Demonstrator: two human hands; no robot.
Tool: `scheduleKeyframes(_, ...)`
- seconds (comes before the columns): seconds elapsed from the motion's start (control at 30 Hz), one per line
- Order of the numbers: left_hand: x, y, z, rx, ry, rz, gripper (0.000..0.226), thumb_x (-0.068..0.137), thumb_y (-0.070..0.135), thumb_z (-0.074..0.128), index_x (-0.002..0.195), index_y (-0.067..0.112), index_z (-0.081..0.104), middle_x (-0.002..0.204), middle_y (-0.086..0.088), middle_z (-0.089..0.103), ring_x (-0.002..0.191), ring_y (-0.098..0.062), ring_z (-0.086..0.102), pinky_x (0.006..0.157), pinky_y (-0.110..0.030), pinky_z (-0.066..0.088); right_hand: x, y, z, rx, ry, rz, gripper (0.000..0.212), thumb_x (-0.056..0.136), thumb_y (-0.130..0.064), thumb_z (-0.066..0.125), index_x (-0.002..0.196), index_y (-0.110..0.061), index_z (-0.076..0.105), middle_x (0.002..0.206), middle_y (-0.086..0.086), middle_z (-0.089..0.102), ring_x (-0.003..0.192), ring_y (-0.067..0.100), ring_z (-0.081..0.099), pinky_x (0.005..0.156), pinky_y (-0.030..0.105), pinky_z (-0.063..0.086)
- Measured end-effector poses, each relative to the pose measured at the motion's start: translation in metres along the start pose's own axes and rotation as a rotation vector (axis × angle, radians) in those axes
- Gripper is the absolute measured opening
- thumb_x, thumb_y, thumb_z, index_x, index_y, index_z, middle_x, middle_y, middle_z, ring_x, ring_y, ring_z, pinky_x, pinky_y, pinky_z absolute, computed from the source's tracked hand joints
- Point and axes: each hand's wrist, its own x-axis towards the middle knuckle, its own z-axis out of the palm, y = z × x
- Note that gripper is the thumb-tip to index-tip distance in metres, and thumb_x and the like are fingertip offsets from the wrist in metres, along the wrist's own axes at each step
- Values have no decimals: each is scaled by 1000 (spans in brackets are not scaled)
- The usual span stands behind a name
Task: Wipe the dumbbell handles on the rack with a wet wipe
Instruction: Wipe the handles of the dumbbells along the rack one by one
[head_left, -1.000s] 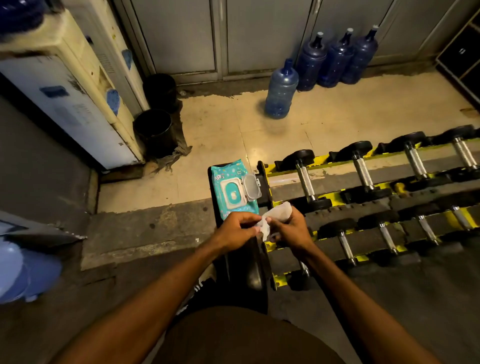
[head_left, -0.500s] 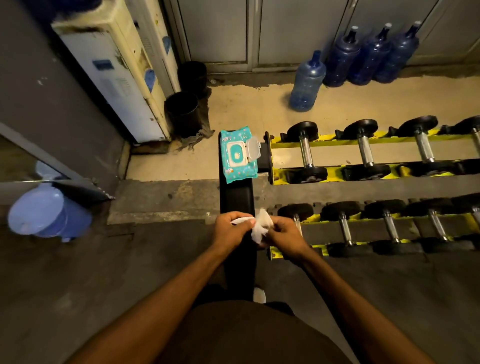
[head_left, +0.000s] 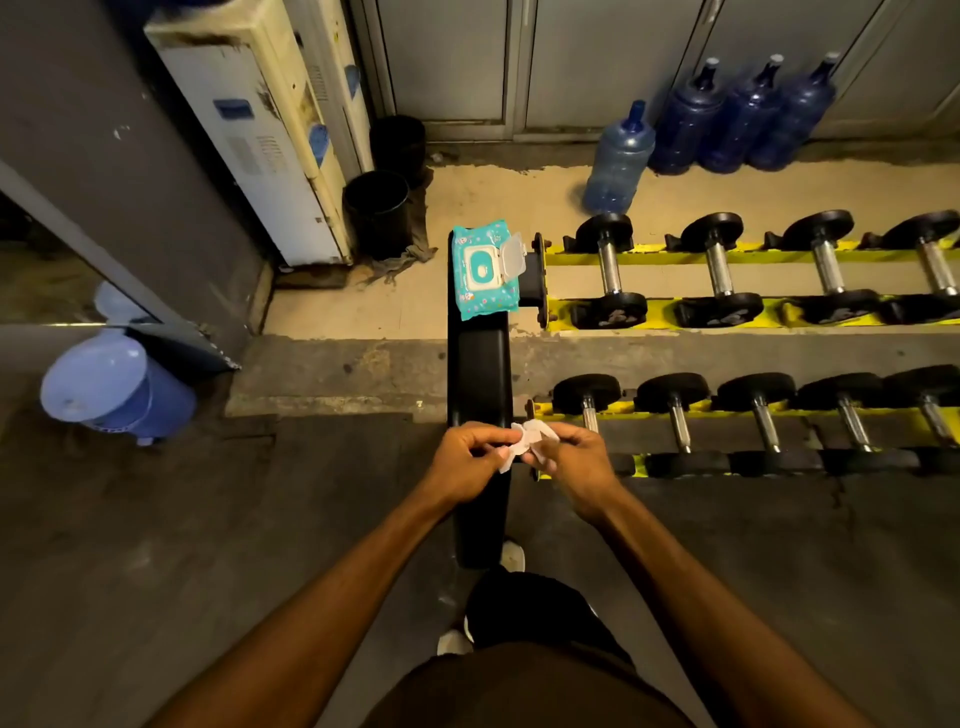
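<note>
My left hand and right hand pinch a wet wipe together; the rack's dumbbell handles look unwiped.

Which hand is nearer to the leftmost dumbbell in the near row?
Right. The right hand is just in front of the dumbbell, hiding part of its handle; the left hand is farther left, over the bench.

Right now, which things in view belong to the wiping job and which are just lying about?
Job: wet wipe, held by left hand and right hand; open wipe pack; dumbbells on yellow rack.
Lying about: water jugs; black bins; blue bin.
</note>
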Motion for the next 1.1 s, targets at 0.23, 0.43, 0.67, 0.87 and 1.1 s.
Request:
scheduleKeyframes(0.23, -46, 2, 36, -158, 1, -67, 18, 82, -3, 76, 97, 8, 74, 94, -2, 74, 85, -8, 71, 70, -16, 54, -44, 18, -36, 71, 61, 184, 16, 91, 0, 65, 102, -11, 64, 106, 16, 68, 82, 25, 71, 55, 25, 55)
scheduleKeyframes(0.43, -47, 12, 68, -103, 19, -165, 32, 78, 5, 83, 108, 6, 71, 97, -8, 74, 82, -14, 71, 60, -16, 55, -54, 15, -69, -205, 32, -22, 19, 87, 3, 68, 93, -15, 72, 101, 17, 72, 84, 26, 73, 72, 37, 60)
scheduleKeyframes(0.67, 2, 34, 123, -37, 54, -186, 20, 84, 6, 78, 103, 3, 76, 96, -8, 75, 83, -13, 69, 73, -20, 56, -27, -18, -123, -379, -144, -218, 31, 83, 3, 72, 110, -12, 73, 99, 6, 76, 90, 14, 73, 78, 27, 59)
scheduleKeyframes(0.87, 52, 60, 162, -30, 12, -168, 24, 88, -6, 69, 111, 1, 72, 97, -2, 70, 79, -4, 64, 72, -14, 53, 28, -48, -172, -435, -50, -263, 19, 85, 0, 72, 92, -17, 77, 82, 7, 76, 80, 29, 73, 77, 50, 60)
scheduleKeyframes(1.1, 97, 74, 177, -90, 63, -250, 21, 86, -3, 73, 107, 0, 73, 96, -7, 73, 72, -4, 69, 64, -16, 54, 67, -81, -188, -310, -74, -145, 12, 86, -3, 72, 95, -1, 64, 83, 18, 73, 70, 31, 73, 59, 37, 60)
